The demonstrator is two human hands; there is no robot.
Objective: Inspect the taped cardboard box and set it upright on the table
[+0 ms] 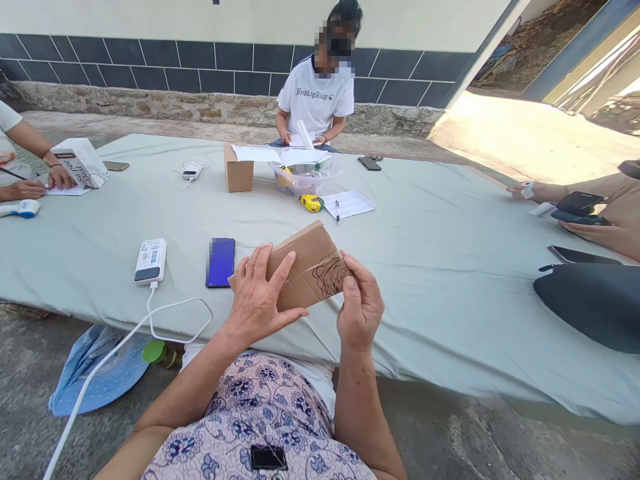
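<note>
Head view: left hand [257,297] and right hand [359,307] both clasp a tilted cardboard box [307,270] above the tabletop [425,267]; steady fingertip support at both ends seems wise.

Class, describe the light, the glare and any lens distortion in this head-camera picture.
Head view: even shade over the cloth and the box held by the left hand and right hand; sunlit ground at upper right is washed out; the wide lens bows the cloth's near edge.
</note>
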